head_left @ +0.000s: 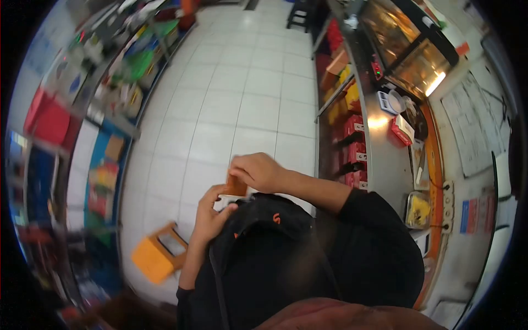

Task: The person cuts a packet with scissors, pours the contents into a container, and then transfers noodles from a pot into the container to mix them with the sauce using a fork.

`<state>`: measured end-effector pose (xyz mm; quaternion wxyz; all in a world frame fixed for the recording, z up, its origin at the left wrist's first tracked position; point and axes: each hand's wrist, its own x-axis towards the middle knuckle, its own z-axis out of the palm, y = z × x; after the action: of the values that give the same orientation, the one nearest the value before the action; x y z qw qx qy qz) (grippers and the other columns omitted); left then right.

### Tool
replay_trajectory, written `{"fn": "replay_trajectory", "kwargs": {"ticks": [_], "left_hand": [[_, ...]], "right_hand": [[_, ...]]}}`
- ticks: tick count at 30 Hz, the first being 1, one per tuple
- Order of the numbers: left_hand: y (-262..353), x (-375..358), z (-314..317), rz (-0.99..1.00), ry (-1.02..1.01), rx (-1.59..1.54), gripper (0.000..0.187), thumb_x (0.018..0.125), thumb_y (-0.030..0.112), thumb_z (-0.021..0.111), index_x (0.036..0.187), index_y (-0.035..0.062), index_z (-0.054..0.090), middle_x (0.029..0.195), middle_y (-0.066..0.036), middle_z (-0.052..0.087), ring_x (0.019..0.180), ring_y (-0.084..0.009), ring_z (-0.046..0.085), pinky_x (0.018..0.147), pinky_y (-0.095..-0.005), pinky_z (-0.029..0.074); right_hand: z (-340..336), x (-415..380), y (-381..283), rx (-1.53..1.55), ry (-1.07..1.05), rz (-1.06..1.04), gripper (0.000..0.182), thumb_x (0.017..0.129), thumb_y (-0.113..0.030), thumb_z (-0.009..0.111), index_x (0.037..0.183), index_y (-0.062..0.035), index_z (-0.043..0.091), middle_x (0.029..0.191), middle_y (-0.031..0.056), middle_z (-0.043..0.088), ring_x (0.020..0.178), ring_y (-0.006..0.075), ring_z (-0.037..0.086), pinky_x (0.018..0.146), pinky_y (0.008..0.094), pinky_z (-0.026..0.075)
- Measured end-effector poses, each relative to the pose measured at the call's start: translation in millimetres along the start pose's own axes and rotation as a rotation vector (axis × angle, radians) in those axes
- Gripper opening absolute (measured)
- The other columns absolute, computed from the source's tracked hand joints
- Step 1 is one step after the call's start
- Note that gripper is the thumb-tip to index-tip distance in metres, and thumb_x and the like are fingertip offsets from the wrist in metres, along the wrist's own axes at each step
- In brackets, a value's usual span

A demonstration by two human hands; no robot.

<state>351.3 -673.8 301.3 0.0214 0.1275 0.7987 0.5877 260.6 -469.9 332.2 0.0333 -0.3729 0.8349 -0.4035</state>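
Note:
Close in front of my black apron (264,220), both hands are on a small orange-brown box-like piece (235,186) with a pale lower edge. My left hand (212,213) is closed on its lower left side, with the thumb toward me. My right hand (259,171) reaches over the top, its fingers curled on the upper edge. The fingers and blur partly hide the piece, so its exact kind cannot be made out.
A yellow stool (154,257) stands on the white tiled floor (220,110) at lower left. Along the right runs a steel counter (379,148) with a lit display cabinet (407,47), a scale (386,102) and a red-and-white box (403,130). Cluttered shelves (135,66) line the left.

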Motion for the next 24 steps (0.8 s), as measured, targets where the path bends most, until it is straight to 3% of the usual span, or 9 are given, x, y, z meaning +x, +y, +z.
{"fn": "replay_trajectory", "kwargs": {"ticks": [3, 7, 10, 11, 14, 18, 20, 21, 24], "left_hand": [[-15.7, 109.9, -19.3, -0.063, -0.198, 0.117, 0.057, 0.076, 0.02, 0.076, 0.126, 0.0042, 0.052, 0.119, -0.012, 0.06, 0.106, -0.0239, 0.056, 0.088, -0.0369, 0.045], [-45.8, 258.4, -19.5, -0.004, -0.45, 0.15, 0.055, 0.078, 0.025, 0.076, 0.124, 0.0039, 0.053, 0.12, -0.012, 0.058, 0.108, -0.0254, 0.055, 0.089, -0.0383, 0.045], [-65.3, 385.0, 5.9, 0.054, -0.557, 0.151, 0.051, 0.08, 0.024, 0.074, 0.123, 0.0041, 0.053, 0.12, -0.012, 0.058, 0.11, -0.0259, 0.055, 0.092, -0.04, 0.044], [-67.9, 423.7, 14.5, 0.074, -0.574, 0.152, 0.051, 0.081, 0.024, 0.073, 0.123, 0.004, 0.053, 0.12, -0.012, 0.058, 0.111, -0.0259, 0.055, 0.092, -0.0403, 0.044], [-61.9, 526.3, 35.0, 0.075, -0.591, 0.108, 0.048, 0.082, 0.022, 0.072, 0.122, 0.0038, 0.054, 0.121, -0.012, 0.058, 0.114, -0.0253, 0.053, 0.095, -0.0414, 0.042], [-61.6, 653.5, 45.5, 0.005, -0.566, 0.036, 0.045, 0.082, 0.02, 0.071, 0.121, 0.0041, 0.055, 0.121, -0.011, 0.059, 0.114, -0.0239, 0.053, 0.097, -0.0421, 0.041], [-72.9, 718.8, 44.7, 0.005, -0.528, 0.01, 0.044, 0.082, 0.02, 0.07, 0.121, 0.0042, 0.055, 0.121, -0.01, 0.059, 0.113, -0.0236, 0.054, 0.096, -0.0411, 0.042], [-82.7, 749.5, 42.1, 0.027, -0.517, -0.013, 0.042, 0.083, 0.019, 0.069, 0.12, 0.0043, 0.056, 0.121, -0.01, 0.059, 0.113, -0.0227, 0.055, 0.094, -0.0388, 0.042], [-122.7, 852.8, 37.6, -0.028, -0.429, -0.081, 0.04, 0.084, 0.018, 0.067, 0.12, 0.005, 0.056, 0.119, -0.009, 0.06, 0.112, -0.0218, 0.055, 0.093, -0.0369, 0.042]], "right_hand": [[-84.0, 23.4, 48.8, -0.327, 0.087, 0.166, 0.018, 0.091, -0.023, 0.057, 0.085, -0.0069, 0.059, 0.071, 0.0123, 0.059, 0.061, 0.0278, 0.056, 0.058, 0.0347, 0.045], [-178.9, 18.4, 121.3, 0.666, 0.308, 0.183, 0.018, 0.088, -0.023, 0.059, 0.082, -0.0057, 0.058, 0.072, 0.0133, 0.06, 0.066, 0.0342, 0.057, 0.057, 0.0385, 0.045], [-230.5, 46.0, 210.8, -0.378, 0.397, 0.429, 0.025, 0.092, -0.025, 0.058, 0.082, -0.0024, 0.058, 0.069, 0.0106, 0.059, 0.06, 0.0237, 0.056, 0.056, 0.0329, 0.044], [-245.9, 56.6, 231.8, -0.392, 0.348, 0.498, 0.025, 0.091, -0.026, 0.059, 0.08, -0.0027, 0.058, 0.07, 0.0105, 0.06, 0.063, 0.0226, 0.058, 0.058, 0.033, 0.045], [-292.6, 91.1, 295.0, 0.55, 0.312, 0.215, 0.021, 0.091, -0.023, 0.059, 0.083, -0.0041, 0.059, 0.071, 0.007, 0.062, 0.066, 0.0201, 0.06, 0.061, 0.0329, 0.046], [-355.1, 196.5, 408.0, -0.193, 0.186, 0.454, 0.018, 0.091, -0.018, 0.059, 0.084, -0.0018, 0.06, 0.071, 0.0017, 0.059, 0.064, 0.0085, 0.052, 0.062, 0.0255, 0.045], [-383.3, 250.0, 451.0, 0.78, 0.111, 0.401, 0.021, 0.09, -0.022, 0.059, 0.085, -0.002, 0.061, 0.072, 0.0063, 0.061, 0.064, 0.0146, 0.056, 0.062, 0.0297, 0.046], [-402.1, 283.6, 468.6, 0.526, 0.098, 0.16, 0.023, 0.09, -0.024, 0.059, 0.084, -0.0021, 0.062, 0.071, 0.0072, 0.061, 0.065, 0.0162, 0.055, 0.063, 0.0314, 0.045], [-439.5, 374.4, 544.2, -0.141, 0.077, 0.331, 0.025, 0.089, -0.025, 0.059, 0.08, -0.0021, 0.061, 0.069, 0.0092, 0.06, 0.066, 0.0188, 0.056, 0.062, 0.0332, 0.044]]}}
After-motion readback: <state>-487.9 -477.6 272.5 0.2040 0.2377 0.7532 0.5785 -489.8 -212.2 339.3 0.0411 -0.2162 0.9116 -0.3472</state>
